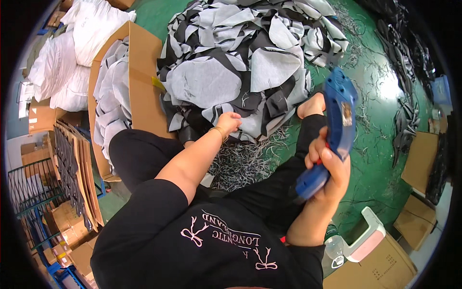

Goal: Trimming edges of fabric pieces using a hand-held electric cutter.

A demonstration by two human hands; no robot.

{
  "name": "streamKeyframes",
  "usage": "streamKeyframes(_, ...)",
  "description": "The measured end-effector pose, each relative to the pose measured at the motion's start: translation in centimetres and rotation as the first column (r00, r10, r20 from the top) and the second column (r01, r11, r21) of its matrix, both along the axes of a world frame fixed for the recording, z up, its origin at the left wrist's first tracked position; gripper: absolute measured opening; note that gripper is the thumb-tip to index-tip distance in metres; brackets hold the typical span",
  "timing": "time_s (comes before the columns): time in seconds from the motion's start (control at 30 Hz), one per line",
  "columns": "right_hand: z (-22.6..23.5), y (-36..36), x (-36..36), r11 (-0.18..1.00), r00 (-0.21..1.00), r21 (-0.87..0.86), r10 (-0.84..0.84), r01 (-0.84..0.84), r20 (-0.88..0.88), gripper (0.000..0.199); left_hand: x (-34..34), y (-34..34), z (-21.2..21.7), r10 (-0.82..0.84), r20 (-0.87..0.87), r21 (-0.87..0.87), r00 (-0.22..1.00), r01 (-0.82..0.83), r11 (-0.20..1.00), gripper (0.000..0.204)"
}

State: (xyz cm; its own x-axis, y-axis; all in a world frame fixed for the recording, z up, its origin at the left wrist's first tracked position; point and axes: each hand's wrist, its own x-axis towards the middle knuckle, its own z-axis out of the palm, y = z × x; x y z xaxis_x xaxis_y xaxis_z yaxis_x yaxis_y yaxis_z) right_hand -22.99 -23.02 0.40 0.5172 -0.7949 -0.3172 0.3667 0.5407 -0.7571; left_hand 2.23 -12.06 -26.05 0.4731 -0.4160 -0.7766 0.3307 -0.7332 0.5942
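Green floor littered with threads; left hand at frame centre pinches a grey-black fabric piece in the pile above; right hand, centre right, grips blue cutter tool; cardboard box upper left.

Single head-worn fisheye view, steeply downward, close over lap and floor

A garment workshop: heaped fabric cut-pieces, cardboard cartons, thread scraps on green floor.

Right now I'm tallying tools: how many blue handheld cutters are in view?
1. The blue cutter is gripped in the right hand, raised over the green floor. Others may lie hidden under the fabric pile.
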Motion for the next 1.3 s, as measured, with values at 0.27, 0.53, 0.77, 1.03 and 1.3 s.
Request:
streamKeyframes(0.27, -0.4, 1.1, 0.8, 1.000, 0.999, -0.002, -0.031, 0.031, -0.036, 0.050, -2.7, 1.6, -1.4, -0.293, -0.080, 0.019, 0.953, 0.296, 0.955, 0.020)
streamKeyframes(0.53, -0.1, -0.2, -0.5, 0.995, 0.994, 0.043, -0.082, 0.085, -0.068, 0.057, -12.4, -4.8, -2.9, -0.814, 0.439, 0.260, 0.380, 0.814, 0.520, 0.028)
streamKeyframes(0.77, 0.3, -0.9, 0.5, 0.997, 0.996, 0.070, -0.013, 0.019, -0.085, 0.056, -6.0, -3.0, -6.2, -0.396, 0.385, -0.050, 0.834, 0.447, 0.893, 0.024)
streamKeyframes(1.03, -1.5, 0.5, 1.9, 0.999, 0.994, -0.053, 0.005, -0.011, -0.112, 0.046, 0.4, 0.1, 3.8, 0.357, -0.373, -0.253, 0.857, -0.464, 0.849, 0.034)
streamKeyframes(1.3, -1.3, 2.4, -0.1, 0.998, 0.996, -0.055, -0.032, 0.027, -0.082, 0.041, 0.0, 4.3, 5.9, 0.134, -0.302, -0.167, 0.944, -0.191, 0.967, 0.020)
